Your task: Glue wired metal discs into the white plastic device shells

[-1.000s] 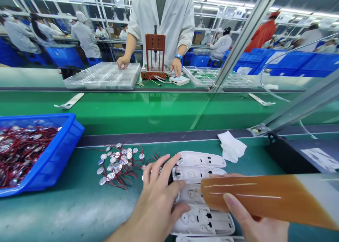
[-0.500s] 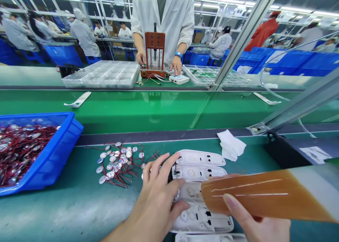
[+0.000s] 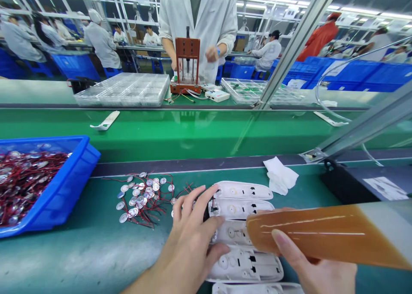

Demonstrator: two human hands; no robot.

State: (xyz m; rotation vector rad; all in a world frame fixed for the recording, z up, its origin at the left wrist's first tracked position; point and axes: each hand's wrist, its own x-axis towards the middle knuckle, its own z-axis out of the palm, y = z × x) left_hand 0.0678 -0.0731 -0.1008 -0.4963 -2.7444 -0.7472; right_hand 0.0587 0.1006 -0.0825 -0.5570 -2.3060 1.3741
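Observation:
My left hand (image 3: 193,238) lies with fingers spread over the left ends of a column of white plastic shells (image 3: 246,266), touching them. My right hand (image 3: 317,264) is wrapped round a tilted bottle of amber liquid (image 3: 305,234), thumb on its near side. The bottle's rounded left end hangs over the middle shells and covers part of them; its tip is not visible. Left of my left hand lies a loose pile of small round discs with red wires (image 3: 141,199).
A blue bin (image 3: 77,174) full of wired discs stands at left. A crumpled white tissue (image 3: 280,176) lies behind the shells. Across the green belt (image 3: 193,135), a co-worker (image 3: 199,19) stands behind a brown press fixture (image 3: 187,66). A metal post (image 3: 296,45) slants up at right.
Two white pieces on the green belt have shifted right. The co-worker's hand has lifted off the small white box. My right hand and the bottle have moved slightly right; my left hand is nearly still.

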